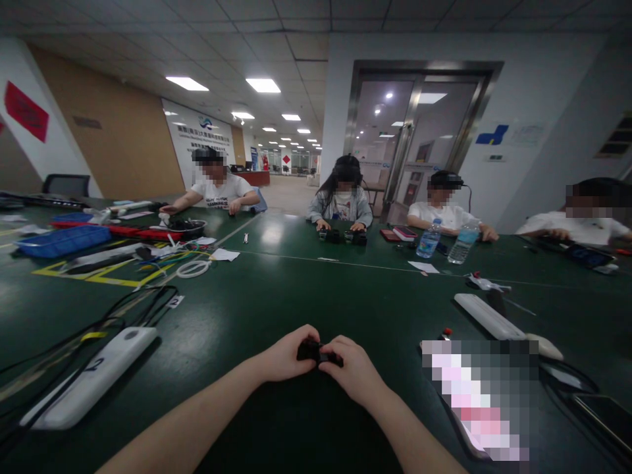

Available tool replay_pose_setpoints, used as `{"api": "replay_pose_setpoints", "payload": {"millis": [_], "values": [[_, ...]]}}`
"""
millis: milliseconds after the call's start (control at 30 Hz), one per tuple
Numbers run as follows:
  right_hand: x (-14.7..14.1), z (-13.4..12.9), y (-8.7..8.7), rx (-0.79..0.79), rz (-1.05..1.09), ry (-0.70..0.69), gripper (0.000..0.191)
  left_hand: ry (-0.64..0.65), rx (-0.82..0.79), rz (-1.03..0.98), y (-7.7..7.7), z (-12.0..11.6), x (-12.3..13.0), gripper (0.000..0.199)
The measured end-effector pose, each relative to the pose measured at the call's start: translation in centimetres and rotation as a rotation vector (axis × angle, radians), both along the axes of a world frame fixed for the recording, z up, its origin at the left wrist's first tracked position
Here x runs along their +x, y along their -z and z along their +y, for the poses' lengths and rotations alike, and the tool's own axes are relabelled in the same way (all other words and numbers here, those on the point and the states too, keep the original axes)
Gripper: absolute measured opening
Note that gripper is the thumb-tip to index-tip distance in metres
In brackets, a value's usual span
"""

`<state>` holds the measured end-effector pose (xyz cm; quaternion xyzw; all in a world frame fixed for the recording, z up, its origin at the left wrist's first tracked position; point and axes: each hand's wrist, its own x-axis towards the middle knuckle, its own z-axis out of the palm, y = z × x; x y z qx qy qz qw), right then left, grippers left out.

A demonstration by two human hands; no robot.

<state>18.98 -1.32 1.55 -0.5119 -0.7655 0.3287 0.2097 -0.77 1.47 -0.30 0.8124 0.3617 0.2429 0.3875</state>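
Note:
My left hand [286, 354] and my right hand [346, 368] meet just above the green table top [237, 316], close to its near edge. Both hands grip a small black plastic object [318, 354] between the fingers. Most of it is hidden by my fingers, so I cannot tell exactly what it is. A white power strip [89, 376] with a black cable lies to the left of my hands. Another white power strip [486, 316] lies to the right, and neither touches my hands.
A pixelated patch [478, 401] covers something at the lower right. Several seated people work along the far side, with water bottles [428, 239] near them. A blue tray [63, 240], loose wires and a coiled white cable [193, 268] lie at the left.

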Motion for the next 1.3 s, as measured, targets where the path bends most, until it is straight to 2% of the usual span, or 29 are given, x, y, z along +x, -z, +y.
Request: {"api": "replay_pose_setpoints", "payload": {"millis": [133,267,500,700,833,900,1033,1200,1300], "values": [[-0.1,-0.1,-0.5,-0.002,-0.02,0.005,0.018,0.035,0.097,0.005,0.3,0.1,0.0,0.021],[0.0,-0.1,-0.5,0.005,-0.028,0.003,0.016,0.071,0.106,-0.016,0.5,0.2,0.0,0.017],[0.0,0.1,0.5,-0.006,-0.044,0.036,0.015,0.088,0.095,0.044,0.4,0.3,-0.2,0.025],[0.3,0.3,0.6,-0.016,-0.022,0.047,0.025,0.097,0.208,0.178,-0.3,0.3,-0.5,0.031],[1.3,1.0,1.0,-0.026,0.04,0.12,0.027,0.029,0.288,0.254,-0.3,1.3,-2.1,0.034],[2.1,1.5,1.4,-0.034,0.057,0.164,0.026,-0.077,0.329,0.317,0.0,2.3,-3.8,0.034],[3.5,2.5,2.2,-0.031,0.1,0.21,0.024,-0.436,0.333,0.451,0.7,4.4,-8.3,0.034],[4.0,3.0,2.6,-0.066,0.152,0.2,0.025,-1.005,0.121,0.595,0.6,5.3,-13.5,0.04],[4.1,3.0,2.9,-0.051,0.162,0.198,0.025,-1.261,0.028,0.596,0.5,5.0,-15.3,0.044]]}}
